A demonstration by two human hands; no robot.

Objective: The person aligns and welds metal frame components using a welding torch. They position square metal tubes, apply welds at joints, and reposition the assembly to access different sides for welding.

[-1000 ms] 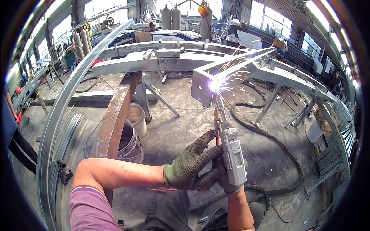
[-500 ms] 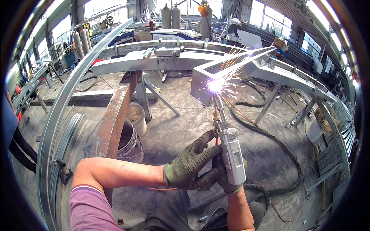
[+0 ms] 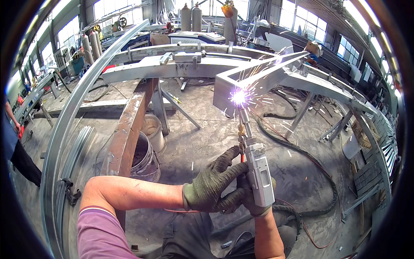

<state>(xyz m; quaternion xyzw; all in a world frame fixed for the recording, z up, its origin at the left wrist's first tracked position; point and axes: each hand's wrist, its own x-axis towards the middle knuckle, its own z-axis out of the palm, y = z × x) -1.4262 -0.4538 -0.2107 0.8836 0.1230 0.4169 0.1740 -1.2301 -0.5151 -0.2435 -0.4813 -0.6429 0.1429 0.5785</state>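
Note:
A silver handheld welding gun (image 3: pixel 260 175) points away from me, and my right hand (image 3: pixel 254 203) grips it from below, mostly hidden behind its body. My left hand (image 3: pixel 213 183), in a dark green glove, reaches in from the left; its fingers close about the gun's underside beside a red hose (image 3: pixel 242 157), and some fingertips are out of sight. The gun's nozzle (image 3: pixel 244 115) meets the near corner of an angled metal frame (image 3: pixel 224 97). A bright white-violet glow with sparks (image 3: pixel 239 97) covers the contact spot.
A rusty beam (image 3: pixel 125 138) and two buckets (image 3: pixel 146 157) stand left of my hands. A long metal profile (image 3: pixel 64 129) curves along the left. Dark hoses (image 3: pixel 319 162) trail over the floor at right. Another person (image 3: pixel 19 146) stands at the far left edge.
The sparks spread differently, with bright streaks farther out over the floor. The glow and nozzle have shifted very slightly. Both hands keep their hold. At far left, the other person's arm has moved.

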